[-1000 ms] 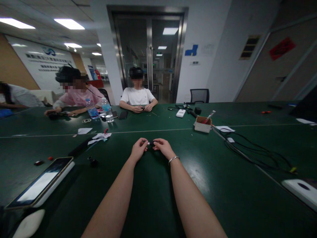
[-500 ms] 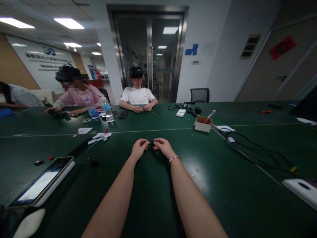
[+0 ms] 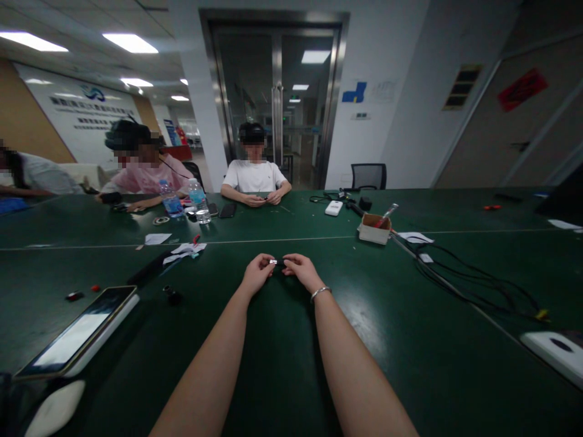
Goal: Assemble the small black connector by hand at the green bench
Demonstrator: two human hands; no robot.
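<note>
Just above the green table [image 3: 282,340], my left hand [image 3: 258,273] pinches the silvery end of a small object [image 3: 273,261]. My right hand [image 3: 300,270], with a silver bracelet at the wrist, is closed on the dark end [image 3: 280,263] of what looks like the same object. Whether the two ends are one piece or two touching parts is too small to tell. The fingertips of both hands face each other, a short gap apart.
Left of my arms lie a phone [image 3: 82,331] on a white box, a small black cylinder [image 3: 171,295] and paper scraps [image 3: 184,252]. A small open box [image 3: 374,229] and black cables [image 3: 478,276] are to the right. Across the table sit people and two bottles [image 3: 198,201].
More of the silvery end shows between my fingers, and it looks brighter. My hands have hardly moved. The person in pink at the left has shifted a hand.
</note>
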